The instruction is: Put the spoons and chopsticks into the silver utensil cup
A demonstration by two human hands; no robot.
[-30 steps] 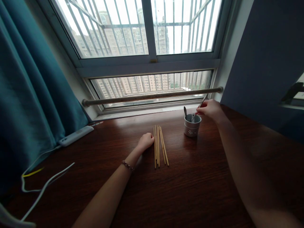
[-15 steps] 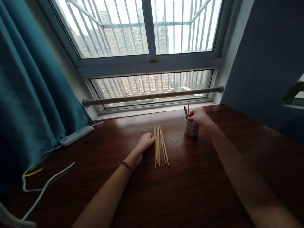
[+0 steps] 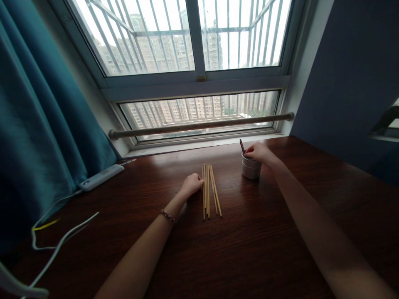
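Several bamboo chopsticks (image 3: 208,191) lie side by side on the brown wooden table, spread slightly apart at their near ends. My left hand (image 3: 191,184) rests at their left edge, its fingers curled closed and touching the leftmost stick; nothing shows inside them. Right of the chopsticks stands a white cup (image 3: 251,169) with a patterned side. Over its rim is my right hand (image 3: 261,153), fingers pinched together; what they grip, if anything, is hidden. A slender dark handle (image 3: 242,146) sticks up from the cup, leaning left beside my fingertips.
A white power strip (image 3: 101,177) with a white cable lies at the table's left edge, below a teal curtain (image 3: 46,108). Along the far side run a window and a horizontal rail (image 3: 199,126). A dark wall rises on the right.
My right hand has shifted slightly left at the cup's rim. The dark handle leans further left, and the thin stick beside it no longer shows separately. My left hand has barely moved.
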